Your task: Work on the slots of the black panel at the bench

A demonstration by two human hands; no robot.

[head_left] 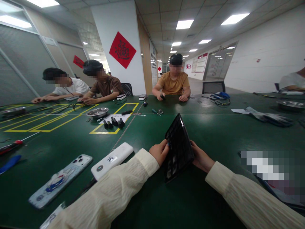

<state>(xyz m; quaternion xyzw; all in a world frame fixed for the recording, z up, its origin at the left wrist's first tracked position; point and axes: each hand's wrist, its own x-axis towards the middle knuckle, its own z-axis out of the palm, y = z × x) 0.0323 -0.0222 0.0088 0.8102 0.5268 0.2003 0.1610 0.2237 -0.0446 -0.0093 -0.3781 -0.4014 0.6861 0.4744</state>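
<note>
A flat, glossy black panel (178, 149) with a grid-like pattern on its face is held up on edge, tilted, above the green table. My left hand (160, 152) is closed on its left side, thumb and fingers against the patterned face; a small blue spot shows by the fingertips. My right hand (201, 156) grips the opposite edge from behind, its fingertips partly hidden by the panel. Left of my left forearm lie a white power bank (111, 161) with a label and a phone in a pale cartoon case (60, 181).
Black cylindrical parts (114, 123) stand on white paper near a metal bowl (97, 113). A red-handled screwdriver (10, 147) lies at left. Gloves (264, 116) and a cable bundle (219, 98) are at right. Co-workers sit around the green table (143, 197).
</note>
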